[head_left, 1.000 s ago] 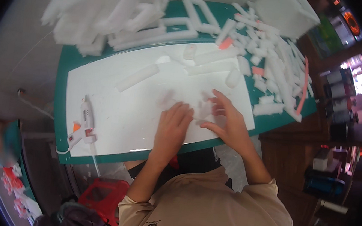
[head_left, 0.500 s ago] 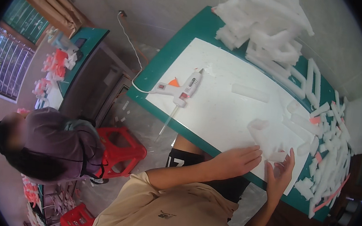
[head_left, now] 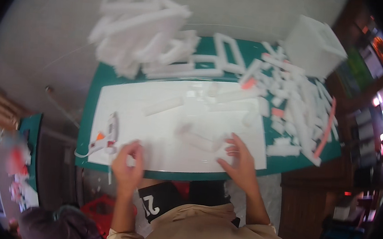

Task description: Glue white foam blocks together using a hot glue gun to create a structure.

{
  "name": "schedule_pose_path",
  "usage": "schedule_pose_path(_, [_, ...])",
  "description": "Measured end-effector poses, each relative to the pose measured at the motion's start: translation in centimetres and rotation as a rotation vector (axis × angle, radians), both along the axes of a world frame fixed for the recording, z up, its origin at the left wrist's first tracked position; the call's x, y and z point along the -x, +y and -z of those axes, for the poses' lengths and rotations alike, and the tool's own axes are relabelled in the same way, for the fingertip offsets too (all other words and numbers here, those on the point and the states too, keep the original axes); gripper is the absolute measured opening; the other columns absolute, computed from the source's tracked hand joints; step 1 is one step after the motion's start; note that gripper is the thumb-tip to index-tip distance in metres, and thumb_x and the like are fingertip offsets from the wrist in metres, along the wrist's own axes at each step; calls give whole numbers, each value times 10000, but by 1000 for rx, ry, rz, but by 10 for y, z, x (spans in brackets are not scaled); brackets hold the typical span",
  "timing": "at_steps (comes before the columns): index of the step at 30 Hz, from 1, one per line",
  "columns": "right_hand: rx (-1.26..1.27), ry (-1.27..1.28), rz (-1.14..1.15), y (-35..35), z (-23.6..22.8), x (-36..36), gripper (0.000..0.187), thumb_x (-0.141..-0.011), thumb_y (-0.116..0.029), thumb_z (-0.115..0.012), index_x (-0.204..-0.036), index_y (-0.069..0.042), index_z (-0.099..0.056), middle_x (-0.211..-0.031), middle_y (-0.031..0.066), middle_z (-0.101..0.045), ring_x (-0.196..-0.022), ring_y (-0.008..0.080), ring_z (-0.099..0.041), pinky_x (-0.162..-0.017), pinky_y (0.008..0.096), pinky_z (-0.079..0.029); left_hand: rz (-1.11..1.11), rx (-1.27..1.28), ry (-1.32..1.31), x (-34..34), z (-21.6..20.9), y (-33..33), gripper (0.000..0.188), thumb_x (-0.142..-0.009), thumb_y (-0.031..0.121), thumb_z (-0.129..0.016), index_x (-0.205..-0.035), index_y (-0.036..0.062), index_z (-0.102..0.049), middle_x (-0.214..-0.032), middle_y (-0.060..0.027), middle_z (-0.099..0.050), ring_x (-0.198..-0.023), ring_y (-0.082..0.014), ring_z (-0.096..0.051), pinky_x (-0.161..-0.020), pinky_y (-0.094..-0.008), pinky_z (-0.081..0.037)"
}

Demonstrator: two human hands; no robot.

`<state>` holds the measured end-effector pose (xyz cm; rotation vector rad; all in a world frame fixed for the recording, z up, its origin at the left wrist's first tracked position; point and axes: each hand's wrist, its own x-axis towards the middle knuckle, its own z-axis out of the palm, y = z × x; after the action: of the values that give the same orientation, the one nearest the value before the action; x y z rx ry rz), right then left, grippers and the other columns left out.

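In the head view, a pale foam strip (head_left: 201,141) lies on the white board (head_left: 170,158) between the two hands, one end near the right hand (head_left: 241,164). That hand stands with thumb and fingers wide apart; blur hides whether any fingertip touches the strip. The left hand (head_left: 126,167) is over the board's front edge, just beside the glue gun (head_left: 111,130), its fingers curled toward the thumb; I cannot tell whether they pinch anything. Farther back lies another strip (head_left: 164,106), with foam frames (head_left: 135,28) heaped behind and offcuts (head_left: 293,101) piled on the right of the green table (head_left: 106,75).

By its look, the near strip should be very light, soft and springy, easily dented or torn, and hardly slippery. A gentle pinch across its narrow sides, about mid-length, would suit; a grip at one end may let it bend
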<state>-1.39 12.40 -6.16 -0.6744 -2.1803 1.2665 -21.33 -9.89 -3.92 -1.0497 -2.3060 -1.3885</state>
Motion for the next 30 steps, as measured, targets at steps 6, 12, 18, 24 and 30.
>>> schedule_pose_path(6, [45, 46, -21, -1, 1, -17, 698, -764, -88, -742, -1373, -27, -407, -1189, 134, -576, -949, 220, -583, -816, 308, -498, 63, 222, -6, 67, -21, 50, 175, -869, 45, -591, -1034, 9, -634, -944, -130, -662, -739, -237, -613, -682, -308, -479])
schedule_pose_path(12, [34, 88, 15, 0, -1, -30, 677, -761, -74, -737, -1359, -24, -424, -1165, 144, -594, -923, 217, -593, -783, 311, -508, 353, 564, 257, 104, 3, 91, 349, -811, 99, -619, -1149, 30, -569, -1074, -151, -606, -1004, -342, -568, -861, -420, -462])
schedule_pose_path(18, [54, 119, 24, -2, -3, -31, 631, -759, -49, -730, -1327, -12, -457, -1137, 139, -612, -890, 200, -602, -773, 300, -507, 260, 616, 178, 103, -1, 80, 359, -794, 101, -638, -1140, 31, -576, -1043, -172, -601, -954, -374, -570, -835, -423, -471])
schedule_pose_path(24, [-159, 253, 64, -21, -2, -47, 419, -764, 18, -668, -1168, 37, -558, -886, 113, -624, -781, 193, -595, -744, 283, -490, 204, 103, -149, 37, -46, 5, 407, -821, 123, -686, -1202, 18, -589, -1028, -102, -640, -859, -179, -601, -764, -294, -487])
schedule_pose_path(30, [551, 237, -489, -89, -6, -4, 611, -745, -66, -723, -1265, 75, -436, -1087, 153, -552, -968, 234, -558, -858, 344, -457, 621, 241, -574, -54, -50, -45, 390, -808, 96, -715, -1178, 21, -616, -1135, -126, -641, -1009, -246, -630, -887, -343, -484])
